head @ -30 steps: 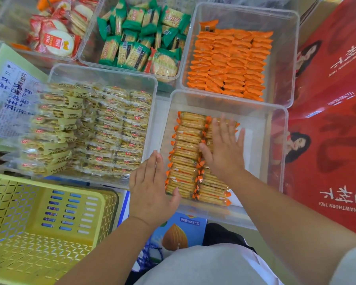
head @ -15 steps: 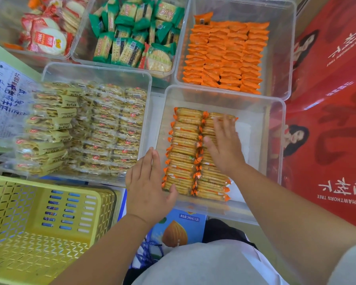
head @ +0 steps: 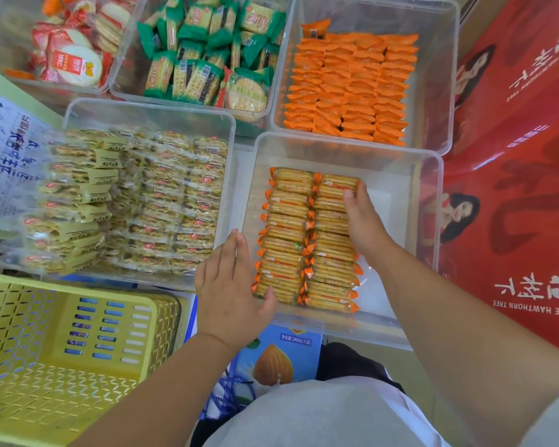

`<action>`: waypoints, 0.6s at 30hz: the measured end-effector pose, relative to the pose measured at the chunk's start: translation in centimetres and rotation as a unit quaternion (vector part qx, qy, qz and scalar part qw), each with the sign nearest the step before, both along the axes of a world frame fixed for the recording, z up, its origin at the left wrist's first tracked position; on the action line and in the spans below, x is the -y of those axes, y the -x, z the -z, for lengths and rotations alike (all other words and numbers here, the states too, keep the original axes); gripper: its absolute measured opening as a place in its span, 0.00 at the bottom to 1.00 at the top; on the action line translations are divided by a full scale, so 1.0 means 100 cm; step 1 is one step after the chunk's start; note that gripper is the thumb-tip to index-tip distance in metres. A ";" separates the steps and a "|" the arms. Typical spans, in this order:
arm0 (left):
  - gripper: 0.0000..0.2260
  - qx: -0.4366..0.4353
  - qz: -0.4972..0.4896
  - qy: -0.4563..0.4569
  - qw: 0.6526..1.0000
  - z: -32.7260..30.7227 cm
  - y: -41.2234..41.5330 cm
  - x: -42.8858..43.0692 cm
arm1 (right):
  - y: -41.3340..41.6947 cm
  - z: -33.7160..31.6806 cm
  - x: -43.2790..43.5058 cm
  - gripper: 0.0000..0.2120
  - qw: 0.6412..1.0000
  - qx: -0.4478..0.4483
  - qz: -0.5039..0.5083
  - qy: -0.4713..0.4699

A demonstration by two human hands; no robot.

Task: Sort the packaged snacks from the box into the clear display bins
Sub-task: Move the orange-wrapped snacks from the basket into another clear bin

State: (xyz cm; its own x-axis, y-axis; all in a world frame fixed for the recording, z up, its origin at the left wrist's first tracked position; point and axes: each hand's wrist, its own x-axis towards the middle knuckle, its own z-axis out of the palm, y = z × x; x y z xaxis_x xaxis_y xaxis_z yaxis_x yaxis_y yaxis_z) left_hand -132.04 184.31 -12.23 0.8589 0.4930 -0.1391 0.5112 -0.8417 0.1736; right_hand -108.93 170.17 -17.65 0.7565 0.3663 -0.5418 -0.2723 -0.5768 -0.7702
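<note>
Orange-edged cracker packs [head: 288, 237] are stacked in two rows inside the clear bin [head: 400, 175], between the hands. The left hand [head: 229, 295] is held flat with straight fingers at the bin's left wall, its thumb touching the nearest packs. The right hand [head: 365, 224] is set along the right row's outer side with its thumb on top. Its fingers are hidden, so a grip cannot be told. A yellow basket [head: 62, 350] lies left of the left hand.

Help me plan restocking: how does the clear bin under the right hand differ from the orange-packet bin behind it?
The near bin holds two rows of clear-wrapped crackers, its right side bare; the far bin holds several rows of solid orange packets covering most of its floor. The right hand touches the near bin's crackers; no hand is in the far bin. Both are clear, with neatly rowed packs.
</note>
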 end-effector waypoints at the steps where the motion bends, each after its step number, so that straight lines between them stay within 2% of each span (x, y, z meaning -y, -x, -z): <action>1: 0.42 0.000 -0.001 0.001 1.000 0.000 0.000 0.000 | 0.004 -0.003 0.001 0.35 1.000 0.019 0.016 0.008; 4: 0.43 0.004 -0.009 0.012 1.000 -0.001 0.001 0.002 | 0.025 -0.012 0.002 0.38 0.993 0.008 0.110 0.047; 7: 0.43 0.012 -0.017 0.014 1.000 0.000 0.000 0.005 | 0.053 -0.018 0.010 0.40 0.978 -0.110 0.155 0.085; 10: 0.43 0.010 -0.031 0.028 0.999 -0.001 -0.002 0.009 | 0.078 -0.021 0.016 0.39 0.964 -0.215 0.146 0.052; 15: 0.44 -0.010 -0.037 0.039 0.999 0.002 -0.003 0.011 | 0.084 -0.040 0.012 0.36 0.966 -0.237 0.104 0.019; 18: 0.47 -0.033 -0.031 0.050 0.998 -0.006 -0.004 0.007 | 0.083 -0.048 0.021 0.36 0.970 -0.221 0.092 0.042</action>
